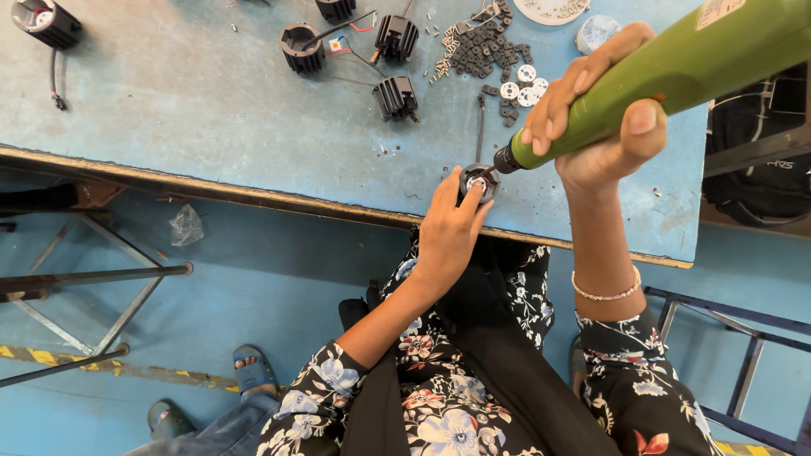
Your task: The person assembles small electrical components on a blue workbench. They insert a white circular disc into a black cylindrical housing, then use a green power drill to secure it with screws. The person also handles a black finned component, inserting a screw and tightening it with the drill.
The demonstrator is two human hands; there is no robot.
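My right hand point(596, 118) grips a green electric screwdriver point(676, 72), tilted so its tip points down and left onto a small round black housing point(478, 181) with a white disc in its middle. My left hand point(449, 228) holds that housing from below at the near edge of the blue workbench point(211, 127), fingers wrapped around its side.
Black finned housings point(394, 97) with wires lie further back on the bench, beside a pile of small black parts and screws point(481, 46) and white discs point(524, 84). A metal stool frame point(93, 279) stands at the left, another person's sandalled foot point(253, 371) below.
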